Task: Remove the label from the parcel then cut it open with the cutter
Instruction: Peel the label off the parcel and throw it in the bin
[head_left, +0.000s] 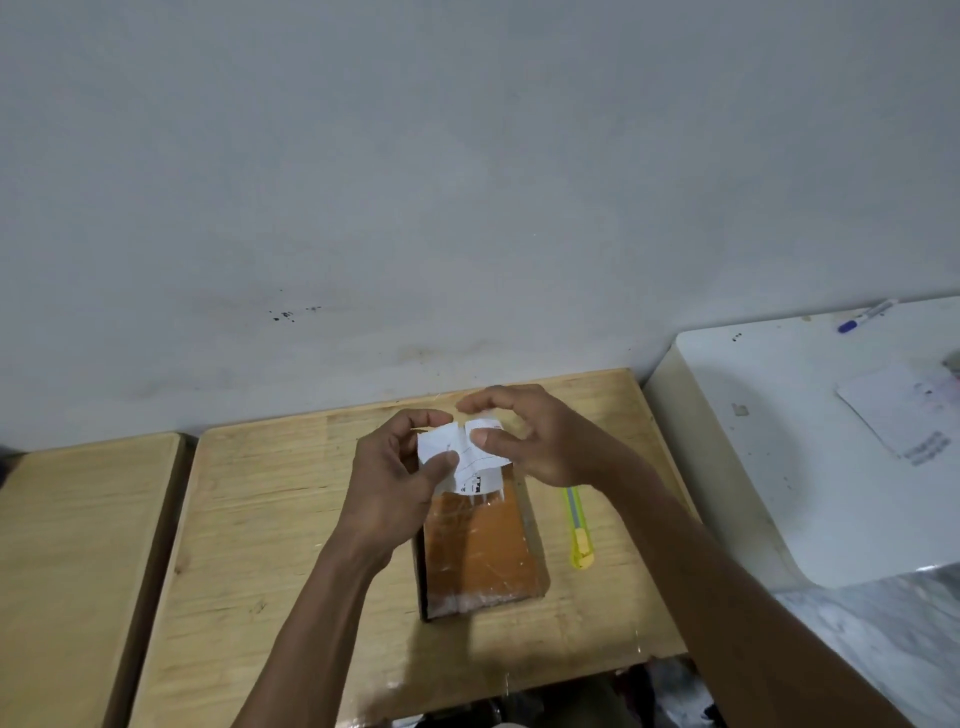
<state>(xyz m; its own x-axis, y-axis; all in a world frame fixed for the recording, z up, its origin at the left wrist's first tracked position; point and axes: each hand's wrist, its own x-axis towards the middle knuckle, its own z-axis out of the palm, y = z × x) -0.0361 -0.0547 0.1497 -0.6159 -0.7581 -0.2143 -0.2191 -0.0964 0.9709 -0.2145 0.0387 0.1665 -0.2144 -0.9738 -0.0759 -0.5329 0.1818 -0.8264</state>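
Two bare hands meet above the far end of the parcel (480, 551), a flat rectangular brown box wrapped in glossy clear tape, lying on the pale wooden tabletop (291, 519). Left of the parcel's far end, the left hand (397, 475) pinches the white crumpled paper label (460, 457) between thumb and curled fingers. The right hand (524, 439) grips the label's other side the same way, its arm crossing part of the tabletop. Just right of the parcel lies the slim yellow plastic cutter (579, 530), untouched. Farther right, a white counter (779, 441) carries a blue-capped marker (866, 315).
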